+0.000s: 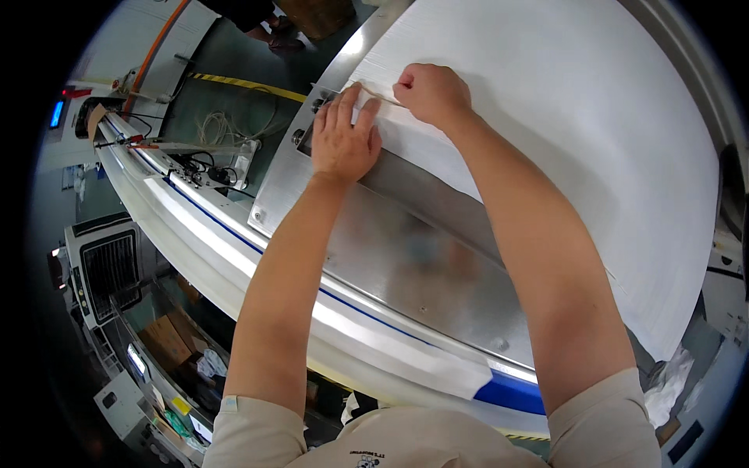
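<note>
White sheet material (530, 86) lies spread over a metal-framed machine bed. My left hand (342, 144) rests flat near the sheet's left corner, fingers stretched out and slightly apart, at the edge of a slot in the metal. A thin tan strip (378, 95) runs from by its fingertips across the sheet to my right hand (433, 93). That hand is closed in a fist around the strip's other end, just above the sheet. What lies inside the fist is hidden. Below both hands stretches a shiny steel plate (390, 257).
A long white rail with a blue line (211, 226) borders the plate on my side. White cloth (413, 359) hangs over it, beside a blue strip (511, 392). Cables (222, 129) lie on the floor at left. A cardboard box (168, 339) stands lower left. Another person's feet (282, 35) show at the top.
</note>
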{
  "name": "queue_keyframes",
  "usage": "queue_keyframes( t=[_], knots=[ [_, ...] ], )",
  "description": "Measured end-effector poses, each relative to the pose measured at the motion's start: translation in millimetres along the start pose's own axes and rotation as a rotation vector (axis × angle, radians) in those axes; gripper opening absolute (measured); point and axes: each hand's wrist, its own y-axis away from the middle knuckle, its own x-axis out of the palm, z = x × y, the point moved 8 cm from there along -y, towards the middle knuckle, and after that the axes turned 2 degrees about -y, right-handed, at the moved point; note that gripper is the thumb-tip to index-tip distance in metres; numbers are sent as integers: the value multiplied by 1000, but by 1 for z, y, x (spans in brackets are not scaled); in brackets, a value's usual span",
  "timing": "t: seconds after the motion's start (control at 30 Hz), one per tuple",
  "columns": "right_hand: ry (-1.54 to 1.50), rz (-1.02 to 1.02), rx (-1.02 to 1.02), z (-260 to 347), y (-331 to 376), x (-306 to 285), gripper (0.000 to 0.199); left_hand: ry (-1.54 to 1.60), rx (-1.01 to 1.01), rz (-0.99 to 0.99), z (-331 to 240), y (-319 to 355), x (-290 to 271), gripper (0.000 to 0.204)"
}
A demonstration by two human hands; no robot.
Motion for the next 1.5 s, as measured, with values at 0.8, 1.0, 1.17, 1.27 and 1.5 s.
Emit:
queue_keyframes(
  t=[0.8, 1.0, 1.17, 1.27, 1.5],
  knots=[
    [646, -182, 781, -457, 534, -297, 54, -746, 467, 850, -10, -26, 68, 26],
    [703, 56, 1133, -557, 626, -362, 79, -673, 359, 752, 74, -28, 112, 24],
    [870, 393, 1133, -637, 696, -406, 42, -478, 343, 676, 99, -25, 119, 27],
    [751, 405, 1003, -676, 729, -406, 28, -434, 352, 661, 111, -27, 113, 27],
    [933, 294, 1264, -696, 780, -423, 24, -532, 78, 720, 84, -28, 98, 27]
  ],
)
